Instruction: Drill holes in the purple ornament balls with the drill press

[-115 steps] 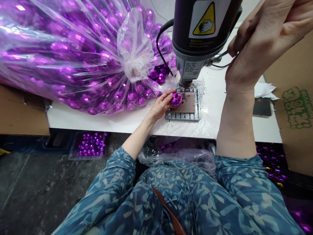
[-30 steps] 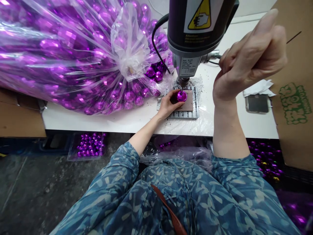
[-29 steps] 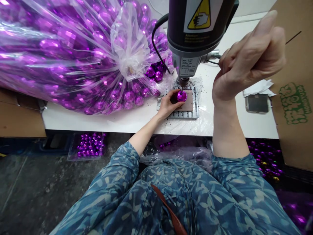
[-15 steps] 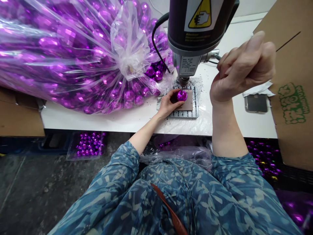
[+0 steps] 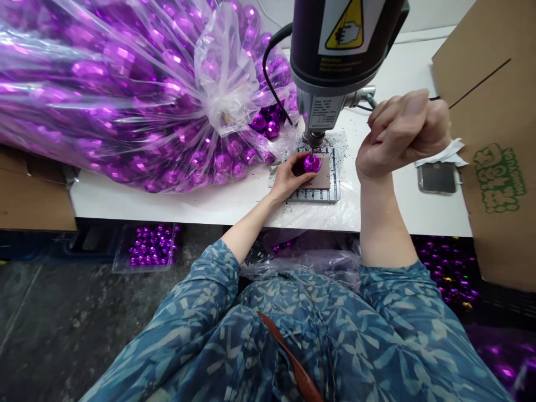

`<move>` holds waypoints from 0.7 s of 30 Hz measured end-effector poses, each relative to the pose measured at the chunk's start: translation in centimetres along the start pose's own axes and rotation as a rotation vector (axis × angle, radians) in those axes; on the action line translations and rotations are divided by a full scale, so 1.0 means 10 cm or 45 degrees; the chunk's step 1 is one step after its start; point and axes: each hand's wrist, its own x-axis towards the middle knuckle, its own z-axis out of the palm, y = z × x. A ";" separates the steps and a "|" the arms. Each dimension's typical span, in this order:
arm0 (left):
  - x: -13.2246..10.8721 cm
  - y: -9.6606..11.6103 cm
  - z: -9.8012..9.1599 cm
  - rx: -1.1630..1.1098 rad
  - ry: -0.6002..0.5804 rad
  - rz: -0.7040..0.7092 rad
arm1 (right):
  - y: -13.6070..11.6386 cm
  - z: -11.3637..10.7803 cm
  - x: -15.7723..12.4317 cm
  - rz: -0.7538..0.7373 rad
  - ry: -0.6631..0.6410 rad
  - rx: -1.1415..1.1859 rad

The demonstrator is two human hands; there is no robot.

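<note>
My left hand (image 5: pixel 293 176) pinches a shiny purple faceted ball (image 5: pixel 312 163) between thumb and fingers. The ball rests on a brown board (image 5: pixel 321 180) lying on the slotted metal base (image 5: pixel 335 190) of a drill press (image 5: pixel 335 61). Directly above the ball is the drill chuck (image 5: pixel 315 139), its bit reaching down to the ball's top; how deep it goes I cannot tell. My right hand (image 5: pixel 402 134) is closed in a fist around the feed handle at the right of the press; the fingers hide most of the handle.
A large clear plastic bag (image 5: pixel 226 95) of purple balls fills the left of the white table (image 5: pixel 209 204). Dark shavings lie around the base. On the right are a phone (image 5: pixel 438 177) and a cardboard box (image 5: pixel 498 139). A clear bin (image 5: pixel 144 248) of balls sits below, left.
My right hand has come down and slightly left with the handle. The chuck and bit are a little lower, nearer the ball. My left hand keeps its pinch in place.
</note>
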 end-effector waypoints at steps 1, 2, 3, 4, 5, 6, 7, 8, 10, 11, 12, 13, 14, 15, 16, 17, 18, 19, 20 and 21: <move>0.00 0.00 0.00 0.005 -0.001 0.000 | 0.01 0.00 0.00 -0.003 0.003 -0.012; 0.00 0.01 0.00 0.009 -0.003 -0.005 | 0.02 -0.01 0.00 -0.006 0.004 -0.023; 0.00 0.02 0.00 0.011 -0.007 -0.013 | 0.03 -0.01 0.00 -0.007 0.004 -0.033; 0.00 0.03 -0.01 0.009 -0.012 -0.021 | 0.04 -0.02 -0.01 -0.006 0.001 -0.041; 0.00 0.03 0.00 0.003 -0.014 -0.025 | 0.05 -0.02 -0.02 -0.008 -0.003 -0.046; 0.00 0.04 0.00 -0.007 -0.014 -0.026 | 0.05 -0.03 -0.04 -0.011 -0.006 -0.048; 0.00 0.04 0.00 -0.019 -0.008 -0.024 | 0.05 -0.04 -0.06 -0.015 -0.012 -0.045; 0.00 0.04 0.00 -0.027 -0.003 -0.022 | 0.04 -0.05 -0.08 -0.020 -0.021 -0.040; 0.01 0.04 0.01 -0.030 0.005 -0.026 | -0.01 -0.06 -0.10 -0.026 -0.037 -0.026; 0.01 0.04 0.01 -0.022 0.004 -0.030 | -0.06 -0.05 -0.09 -0.014 -0.048 -0.021; 0.01 0.04 0.00 -0.013 0.000 -0.032 | -0.12 -0.03 -0.06 0.005 -0.061 -0.018; 0.00 0.04 0.00 -0.006 -0.005 -0.031 | -0.19 0.00 -0.01 0.032 -0.074 -0.019; 0.00 0.04 0.00 -0.006 -0.003 -0.026 | -0.26 0.04 0.07 0.071 -0.084 -0.023; 0.00 0.04 -0.01 -0.010 0.005 -0.023 | -0.33 0.10 0.17 0.098 -0.107 -0.027; 0.00 0.03 -0.01 -0.016 0.011 -0.022 | -0.39 0.16 0.28 0.143 -0.117 -0.041; 0.00 0.03 -0.01 -0.020 0.018 -0.024 | -0.43 0.23 0.40 0.175 -0.137 -0.053; 0.00 0.02 -0.01 -0.019 0.022 -0.029 | -0.46 0.29 0.52 0.217 -0.186 -0.067; -0.01 0.01 0.00 -0.013 0.022 -0.038 | -0.47 0.35 0.62 0.277 -0.224 -0.090; -0.01 0.00 0.00 -0.004 0.019 -0.049 | -0.45 0.40 0.71 0.326 -0.263 -0.129; -0.01 -0.01 0.01 0.005 0.017 -0.058 | -0.43 0.43 0.78 0.370 -0.303 -0.156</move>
